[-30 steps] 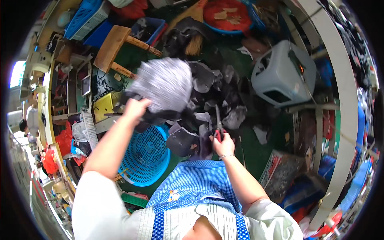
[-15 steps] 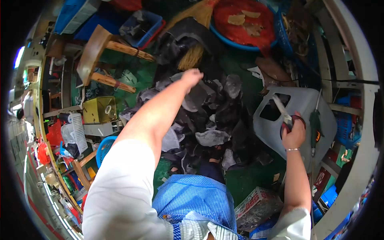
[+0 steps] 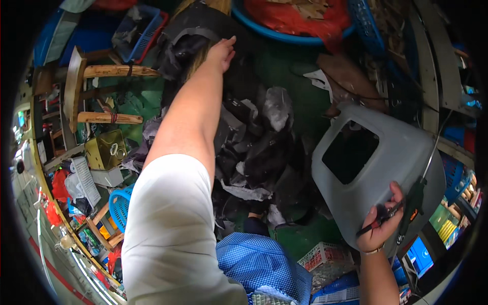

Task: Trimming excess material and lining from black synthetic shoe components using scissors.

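Observation:
My left arm stretches far forward, and my left hand (image 3: 222, 51) hovers with fingers spread over a heap of black material (image 3: 188, 35) at the top; nothing shows in its grasp. A pile of black and grey scraps (image 3: 259, 147) covers the green floor below the arm. My right hand (image 3: 380, 229) at the lower right grips a pair of scissors (image 3: 389, 213) with dark handles. It rests against the side of a grey plastic container (image 3: 401, 152) that has a large square hole cut in it.
A wooden stool (image 3: 81, 91) lies on its side at the left, beside a yellow tin can (image 3: 104, 150) and a blue mesh basket (image 3: 118, 206). At the top are a blue basin with red contents (image 3: 300, 23) and a blue crate (image 3: 137, 25). A white crate (image 3: 325, 254) sits near my blue checked apron (image 3: 254, 264).
My left hand let go of a grey fluffy scrap and reached farther forward to the black heap. My right hand carried the scissors rightward to the grey container.

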The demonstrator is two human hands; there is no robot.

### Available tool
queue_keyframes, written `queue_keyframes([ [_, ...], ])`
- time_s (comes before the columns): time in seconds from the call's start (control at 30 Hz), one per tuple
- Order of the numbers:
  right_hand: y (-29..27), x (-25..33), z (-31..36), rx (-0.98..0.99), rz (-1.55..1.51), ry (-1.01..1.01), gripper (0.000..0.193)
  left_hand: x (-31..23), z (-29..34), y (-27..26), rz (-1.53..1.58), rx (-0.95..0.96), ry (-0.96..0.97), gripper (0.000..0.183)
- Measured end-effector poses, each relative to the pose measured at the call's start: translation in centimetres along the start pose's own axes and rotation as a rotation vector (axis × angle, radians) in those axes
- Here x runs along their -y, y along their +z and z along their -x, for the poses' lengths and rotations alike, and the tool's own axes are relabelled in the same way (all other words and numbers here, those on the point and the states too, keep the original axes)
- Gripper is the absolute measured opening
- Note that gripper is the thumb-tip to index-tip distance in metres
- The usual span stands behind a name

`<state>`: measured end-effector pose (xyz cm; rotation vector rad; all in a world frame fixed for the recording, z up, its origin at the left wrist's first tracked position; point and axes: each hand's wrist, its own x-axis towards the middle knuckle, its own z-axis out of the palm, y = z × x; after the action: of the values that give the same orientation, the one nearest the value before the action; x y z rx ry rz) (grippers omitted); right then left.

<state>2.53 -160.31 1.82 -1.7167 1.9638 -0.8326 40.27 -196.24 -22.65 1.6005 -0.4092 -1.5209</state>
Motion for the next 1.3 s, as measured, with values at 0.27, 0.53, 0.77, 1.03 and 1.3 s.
queue_keyframes([
  [0.27,-0.3,1.6,-0.7,-0.039,0.140,-0.113,0.047,3.2,10.4,3.6,0.060,-0.261,-0.110,0.022],
  [0.53,0.1,3.5,-0.3,-0.106,0.245,-0.142,0.044,8.1,52.6,-4.9,0.054,0.478,-0.617,0.038],
  [0.77,0.4,9.2,8.4,-0.201,-0.114,0.502,0.027,0.3,66.8,-18.1,-0.512,1.054,-0.302,0.047],
  [1.03,-0.7,34.7,44.1,-0.028,-1.557,1.243,0.034,-2.9,76.4,-30.1,-0.334,0.869,-0.175,0.032],
  [1.3,-9.5,51.6,56.4,0.048,-1.302,0.950,0.047,-1.9,89.3,-38.1,-0.611,0.977,0.157,0.049],
])
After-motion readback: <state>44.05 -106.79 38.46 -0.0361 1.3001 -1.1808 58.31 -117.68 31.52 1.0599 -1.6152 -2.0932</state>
